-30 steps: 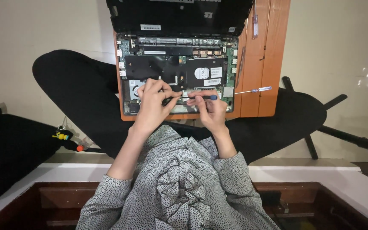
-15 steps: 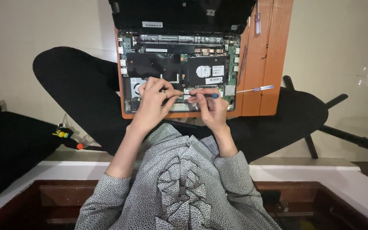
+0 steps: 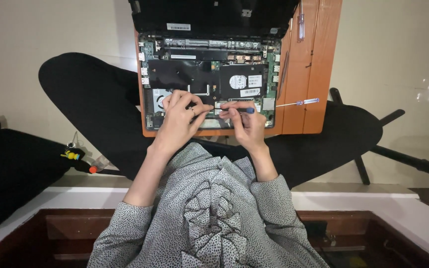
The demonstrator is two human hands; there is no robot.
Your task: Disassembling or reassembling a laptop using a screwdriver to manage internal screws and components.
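An opened laptop (image 3: 209,74) with its bottom cover off lies on an orange wooden board (image 3: 306,74) across my lap, circuit boards and a fan exposed. My left hand (image 3: 179,119) rests on the lower middle of the laptop's insides, fingertips pinched near a small part. My right hand (image 3: 244,124) holds a small blue-handled screwdriver (image 3: 242,110) lying sideways, its tip pointing left toward my left fingertips. Whatever sits between the fingertips is too small to make out.
A second thin screwdriver (image 3: 299,102) with a blue handle lies on the board right of the laptop, another (image 3: 301,22) near the board's top. A black bag (image 3: 11,168) with a yellow charm sits at left. A black tripod leg (image 3: 403,156) stretches right.
Both hands stay at the laptop's lower middle. The right hand's fingers and the screwdriver have shifted slightly; the left fingers have curled a little closer to its tip.
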